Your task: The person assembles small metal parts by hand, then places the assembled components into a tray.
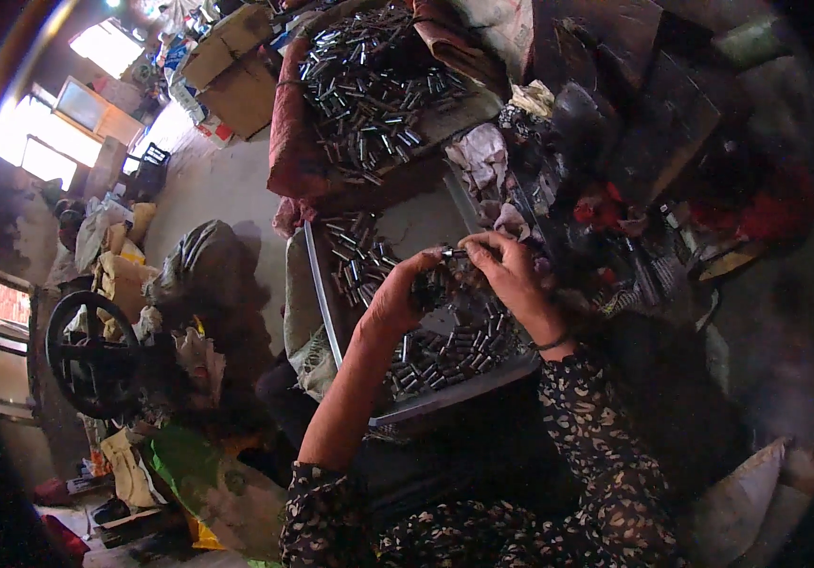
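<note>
Over a shallow plastic tray (324, 308), my left hand (401, 292) and my right hand (509, 275) meet with fingers closed. Between their fingertips is a small shiny metal pin (453, 253), gripped from both sides. Below the left palm there are more dark small parts, too shadowed to make out. Short metal cylinders (454, 355) fill the near part of the tray. Longer metal pins (355, 248) lie scattered along its far left side, past my left hand.
Beyond the tray, a cloth-lined container (288, 142) holds a large heap of metal pins (369, 90). Crumpled rags (483, 156) lie to its right. Cardboard boxes (232, 71) stand at the far left. A black handwheel (91, 353) and a full sack (206, 270) are on the left.
</note>
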Available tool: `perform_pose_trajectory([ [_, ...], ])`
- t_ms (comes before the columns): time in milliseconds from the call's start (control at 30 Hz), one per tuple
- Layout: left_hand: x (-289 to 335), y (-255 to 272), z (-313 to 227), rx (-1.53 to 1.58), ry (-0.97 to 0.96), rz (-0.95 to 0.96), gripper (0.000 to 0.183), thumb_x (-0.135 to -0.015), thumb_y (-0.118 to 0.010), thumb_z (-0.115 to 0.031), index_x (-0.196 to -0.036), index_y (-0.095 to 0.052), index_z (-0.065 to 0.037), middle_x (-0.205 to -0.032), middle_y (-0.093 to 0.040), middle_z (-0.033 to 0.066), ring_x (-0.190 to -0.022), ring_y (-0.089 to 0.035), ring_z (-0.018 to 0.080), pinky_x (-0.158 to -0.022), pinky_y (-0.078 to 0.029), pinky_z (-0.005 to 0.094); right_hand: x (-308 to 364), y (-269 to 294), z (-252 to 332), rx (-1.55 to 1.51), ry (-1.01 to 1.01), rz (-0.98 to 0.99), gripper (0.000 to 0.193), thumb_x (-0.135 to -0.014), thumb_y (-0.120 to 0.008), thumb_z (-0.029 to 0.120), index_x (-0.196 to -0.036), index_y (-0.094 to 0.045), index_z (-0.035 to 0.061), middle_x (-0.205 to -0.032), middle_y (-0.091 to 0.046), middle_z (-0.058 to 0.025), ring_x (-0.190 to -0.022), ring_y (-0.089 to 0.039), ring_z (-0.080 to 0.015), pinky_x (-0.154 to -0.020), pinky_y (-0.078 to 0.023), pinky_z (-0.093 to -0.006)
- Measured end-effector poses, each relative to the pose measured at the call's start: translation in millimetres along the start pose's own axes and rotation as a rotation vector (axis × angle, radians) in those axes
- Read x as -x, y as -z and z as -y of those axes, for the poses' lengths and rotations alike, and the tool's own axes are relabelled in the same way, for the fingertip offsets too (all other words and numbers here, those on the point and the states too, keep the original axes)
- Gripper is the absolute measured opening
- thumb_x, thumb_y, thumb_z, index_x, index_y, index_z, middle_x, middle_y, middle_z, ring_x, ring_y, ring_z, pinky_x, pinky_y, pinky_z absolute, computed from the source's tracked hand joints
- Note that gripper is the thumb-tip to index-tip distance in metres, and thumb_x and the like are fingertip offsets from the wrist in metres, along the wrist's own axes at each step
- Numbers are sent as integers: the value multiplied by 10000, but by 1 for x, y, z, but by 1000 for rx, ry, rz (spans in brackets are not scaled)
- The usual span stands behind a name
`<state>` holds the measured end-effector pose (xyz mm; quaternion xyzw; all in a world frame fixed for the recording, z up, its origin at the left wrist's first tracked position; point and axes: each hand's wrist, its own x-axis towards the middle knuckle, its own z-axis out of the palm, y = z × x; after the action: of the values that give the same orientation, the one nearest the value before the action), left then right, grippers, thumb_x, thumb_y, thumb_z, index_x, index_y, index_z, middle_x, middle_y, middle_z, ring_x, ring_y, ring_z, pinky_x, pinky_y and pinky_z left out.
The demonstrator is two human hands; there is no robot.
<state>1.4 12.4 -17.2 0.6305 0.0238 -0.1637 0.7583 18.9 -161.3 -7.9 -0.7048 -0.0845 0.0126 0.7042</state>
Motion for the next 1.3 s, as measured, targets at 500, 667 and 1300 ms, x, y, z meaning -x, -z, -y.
perform_pose_trajectory([
  [500,12,-32,-23,-214,-1,-214,270,-769,-604,-150,-984,-579,11,-735,-583,16,-606,-494,56,-546,-401,199,-2,10,-5,-75,-107,43,213,-813,-564,224,-875,-618,27,-671,-575,3,-565,-496,-47,-490,-394,-215],
  [667,12,-26,-26,-286,15,-227,284,-759,-612,-136,-993,-574,20,-727,-579,16,-612,-494,55,-551,-405,200,-3,11,-4,3,-143,96,234,-816,-553,240,-883,-623,27,-676,-589,-2,-563,-499,-50,-502,-398,-217],
  [1300,2,-25,1,-126,77,-221,315,-747,-651,-206,-956,-603,25,-677,-572,-1,-560,-481,53,-493,-374,188,0,5,-10,204,-51,69,236,-800,-579,232,-882,-623,16,-676,-606,-46,-580,-537,-81,-516,-416,-250],
])
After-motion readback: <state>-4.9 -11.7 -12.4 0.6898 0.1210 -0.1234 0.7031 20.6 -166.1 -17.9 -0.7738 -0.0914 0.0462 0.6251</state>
